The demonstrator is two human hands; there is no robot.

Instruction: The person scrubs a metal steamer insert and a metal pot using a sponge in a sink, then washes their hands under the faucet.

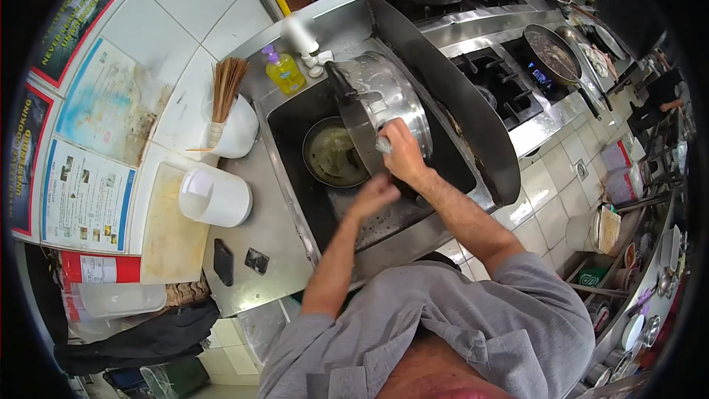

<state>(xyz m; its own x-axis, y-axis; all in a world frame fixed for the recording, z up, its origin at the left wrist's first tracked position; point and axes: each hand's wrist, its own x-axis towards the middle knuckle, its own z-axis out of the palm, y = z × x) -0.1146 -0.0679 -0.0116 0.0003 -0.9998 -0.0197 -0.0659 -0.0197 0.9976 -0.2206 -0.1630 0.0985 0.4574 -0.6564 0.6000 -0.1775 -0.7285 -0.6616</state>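
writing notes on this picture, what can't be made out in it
All in the head view:
Left hand: blurred, so whether it holds anything is unclear.
Grey thing in the right hand: mostly covered by fingers, so its kind is unclear.
Round pan: right side hidden behind the pot.
Wall sheet: fine print too small to read.
Far person: too small to tell what they're doing.

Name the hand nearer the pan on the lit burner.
Right. The right hand, at the large pot, is nearer the pan; the left hand is farther off, over the sink.
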